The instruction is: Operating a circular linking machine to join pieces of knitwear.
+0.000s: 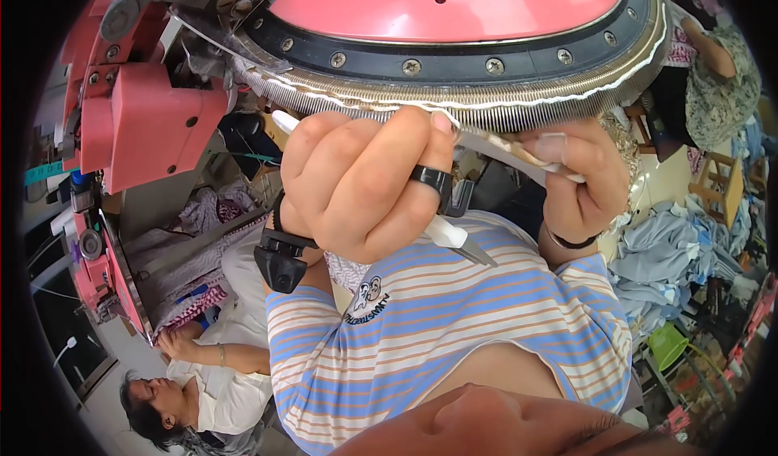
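Fingers curled, my left hand (369, 185) is closed around a white-handled tool (444, 232) with a narrow, fork-like metal tip. Its thumb and forefinger press at the ring of fine metal points (486, 116) on a pink round linking machine (446, 2). A white yarn (559, 98) runs along those points. My right hand (587, 176) pinches a cream and brown strip of knit edge (519, 150) just below the ring. The strip stretches between both hands; what my left fingertips grip is partly hidden.
Pink machine parts (154, 128) stand close on the left. Another person (203, 383) works at lower left, and one in patterned clothes (721, 83) is at upper right. Light blue garments (673, 253) are heaped at right, near a wooden stool (717, 185) and a green container (667, 347).
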### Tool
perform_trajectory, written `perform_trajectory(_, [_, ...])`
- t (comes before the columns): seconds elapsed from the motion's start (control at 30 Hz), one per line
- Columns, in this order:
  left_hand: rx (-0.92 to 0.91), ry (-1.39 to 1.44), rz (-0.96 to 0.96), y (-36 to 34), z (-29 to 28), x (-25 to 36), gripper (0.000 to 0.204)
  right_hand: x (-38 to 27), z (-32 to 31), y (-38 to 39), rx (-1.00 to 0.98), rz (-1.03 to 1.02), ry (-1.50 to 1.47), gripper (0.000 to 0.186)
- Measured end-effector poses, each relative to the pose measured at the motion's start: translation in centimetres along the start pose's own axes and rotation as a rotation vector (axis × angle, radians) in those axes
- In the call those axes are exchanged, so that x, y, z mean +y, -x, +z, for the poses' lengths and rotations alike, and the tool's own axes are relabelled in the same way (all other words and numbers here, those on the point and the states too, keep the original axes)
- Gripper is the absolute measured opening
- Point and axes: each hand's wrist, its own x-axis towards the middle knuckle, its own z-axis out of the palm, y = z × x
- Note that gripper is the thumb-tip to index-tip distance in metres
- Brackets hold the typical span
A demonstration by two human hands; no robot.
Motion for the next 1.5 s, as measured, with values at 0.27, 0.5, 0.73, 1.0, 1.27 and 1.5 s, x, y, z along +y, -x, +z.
perform_trajectory(0.27, [-0.342, 0.466, 0.067, -2.8, -1.3, -3.8, 0.024, -1.0, 3.3, 0.7, 0.18, 0.125, 0.032, 0.019])
perform_trajectory(0.5, [-0.146, 0.321, 0.119, -1.3, -1.2, -2.5, 0.023, -1.5, 3.9, -0.1, 0.079, 0.179, -0.113, 0.016])
perform_trajectory(0.73, [-0.009, 0.139, 0.174, 0.1, -0.6, -2.1, 0.013, -1.9, 4.5, -0.1, 0.176, 0.284, -0.443, 0.012])
perform_trajectory(1.0, [-0.078, 0.063, 0.171, 0.9, -1.2, -2.1, 0.017, -0.9, 4.8, -0.1, 0.217, -0.014, -0.116, 0.02])
perform_trajectory(1.27, [-0.205, 0.089, 0.162, 1.0, -1.9, -1.5, 0.026, -0.9, 5.3, 0.0, 0.277, -0.039, -0.008, 0.026])
perform_trajectory(1.5, [-0.144, 0.145, 0.156, 1.0, -1.3, -1.8, 0.025, -0.9, 5.4, -0.3, 0.278, -0.079, -0.022, 0.025])
